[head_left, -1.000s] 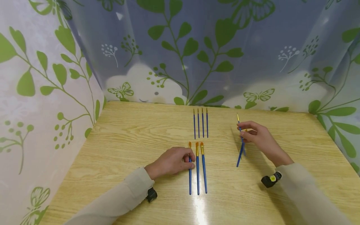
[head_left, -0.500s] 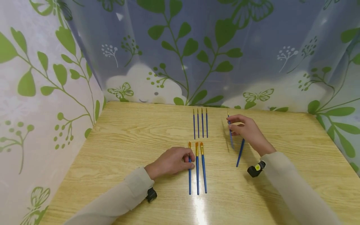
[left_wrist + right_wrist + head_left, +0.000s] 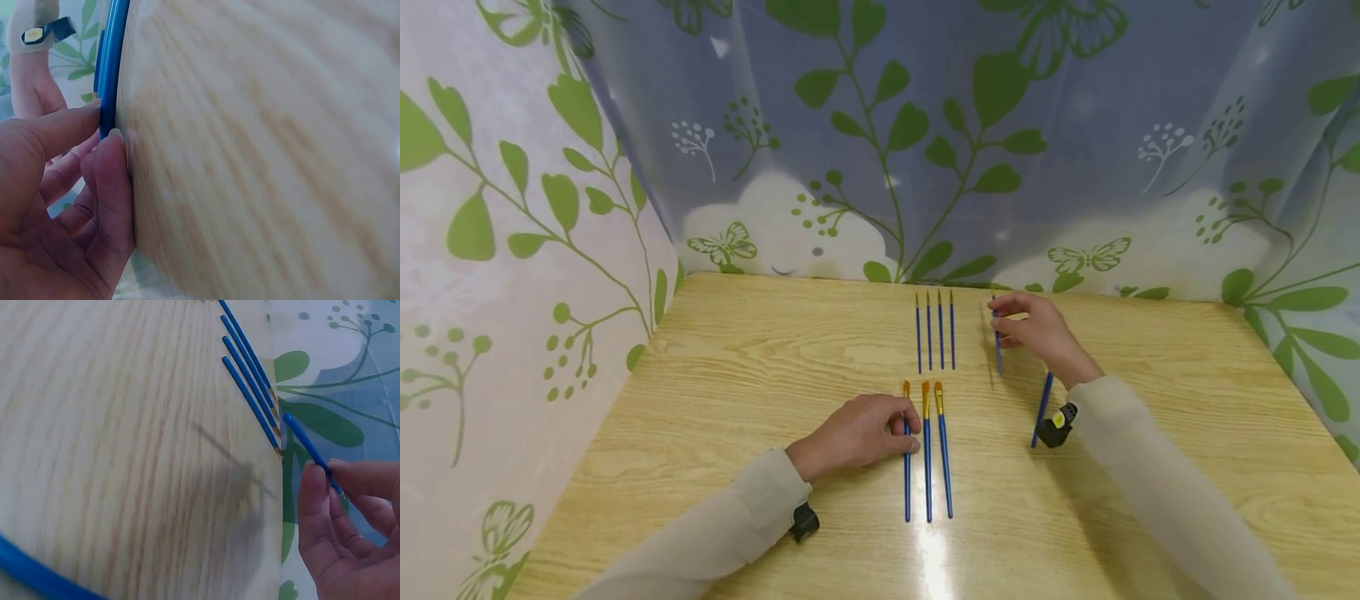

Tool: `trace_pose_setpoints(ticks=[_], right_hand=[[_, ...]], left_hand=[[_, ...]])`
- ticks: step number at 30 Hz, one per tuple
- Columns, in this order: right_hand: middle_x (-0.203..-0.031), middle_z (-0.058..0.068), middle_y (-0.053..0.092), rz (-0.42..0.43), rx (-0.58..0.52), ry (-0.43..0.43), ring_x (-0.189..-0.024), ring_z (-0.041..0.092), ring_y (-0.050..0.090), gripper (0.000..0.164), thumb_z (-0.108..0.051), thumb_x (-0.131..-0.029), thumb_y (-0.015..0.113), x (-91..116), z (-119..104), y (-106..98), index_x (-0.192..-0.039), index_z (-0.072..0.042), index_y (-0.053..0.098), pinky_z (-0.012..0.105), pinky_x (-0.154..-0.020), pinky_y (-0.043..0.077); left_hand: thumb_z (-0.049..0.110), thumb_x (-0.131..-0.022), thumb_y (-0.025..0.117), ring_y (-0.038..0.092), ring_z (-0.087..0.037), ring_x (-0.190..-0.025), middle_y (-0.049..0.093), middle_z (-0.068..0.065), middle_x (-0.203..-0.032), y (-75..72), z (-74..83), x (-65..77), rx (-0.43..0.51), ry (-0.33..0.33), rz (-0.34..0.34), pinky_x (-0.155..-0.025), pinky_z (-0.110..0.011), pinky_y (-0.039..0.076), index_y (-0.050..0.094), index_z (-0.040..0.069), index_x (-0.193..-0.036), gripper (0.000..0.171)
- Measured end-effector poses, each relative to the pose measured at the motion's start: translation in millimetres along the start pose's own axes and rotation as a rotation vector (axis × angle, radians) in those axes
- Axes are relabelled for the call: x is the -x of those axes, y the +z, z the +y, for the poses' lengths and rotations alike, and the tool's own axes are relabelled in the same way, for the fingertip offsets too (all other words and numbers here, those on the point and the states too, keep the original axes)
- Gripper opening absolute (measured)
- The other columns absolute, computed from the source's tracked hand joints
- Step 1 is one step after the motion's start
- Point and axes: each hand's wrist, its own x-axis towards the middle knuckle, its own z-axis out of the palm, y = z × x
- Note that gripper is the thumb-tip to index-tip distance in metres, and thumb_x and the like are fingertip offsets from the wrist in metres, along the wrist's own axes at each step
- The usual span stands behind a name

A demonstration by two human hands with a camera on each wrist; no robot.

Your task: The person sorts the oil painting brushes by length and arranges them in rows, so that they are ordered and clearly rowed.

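Note:
My right hand (image 3: 1037,329) pinches a thin blue paintbrush (image 3: 998,354) between thumb and fingers, bristles pointing to the back. In the right wrist view this brush (image 3: 303,437) is raised over the table, its shadow apart from it. To its left, several thin paintbrushes (image 3: 941,337) lie side by side. My left hand (image 3: 861,429) holds the leftmost of three wider flat-tipped paintbrushes (image 3: 907,483) lying on the table; in the left wrist view thumb and fingertips meet at its blue handle (image 3: 112,56). The other two wide brushes (image 3: 927,467) lie just right of it.
Another blue paintbrush (image 3: 1042,404) lies slanted on the wooden table (image 3: 760,342), partly covered by my right wrist and its black camera (image 3: 1056,425). A leaf-patterned curtain (image 3: 865,167) stands along the table's back edge.
My right hand has lifted the thin paintbrush away from the slanted brush and carried it left and back, toward the thin row. The left hand has stayed in place.

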Motion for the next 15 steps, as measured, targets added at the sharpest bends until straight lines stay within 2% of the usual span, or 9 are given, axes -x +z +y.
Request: trace_pose_setpoints(ticks=[4,9,15], right_hand=[[-0.145,0.027,0.057,0.013,0.031,0.011,-0.109,0.034,0.073,0.043,-0.008,-0.111,0.063,-9.0,0.7,5.0,-0.152,0.003,0.057,0.047,-0.095,0.064],[-0.143,0.027,0.058,0.026,0.083,0.033,-0.095,0.025,0.075,0.039,-0.007,-0.110,0.064,-17.1,0.8,9.8,-0.147,0.002,0.061,0.041,-0.089,0.066],[-0.138,0.025,0.061,0.021,0.145,0.064,-0.093,0.026,0.074,0.036,-0.010,-0.111,0.062,-22.4,1.8,13.6,-0.146,0.000,0.062,0.037,-0.083,0.064]], left_hand=[[0.027,-0.102,0.080,0.057,-0.008,-0.077,0.066,0.010,-0.087,0.0,0.2,-0.3,-0.003,-0.003,0.001,-0.077,-0.029,0.048,0.075,0.022,-0.108,0.009],[0.027,-0.102,0.080,0.057,-0.008,-0.077,0.066,0.011,-0.087,0.2,0.7,-0.9,-0.008,-0.003,0.004,-0.078,-0.030,0.049,0.075,0.022,-0.108,0.009],[0.027,-0.102,0.080,0.057,-0.008,-0.078,0.066,0.011,-0.087,0.2,1.5,-1.6,-0.004,-0.002,0.001,-0.079,-0.030,0.049,0.075,0.022,-0.107,0.009]])
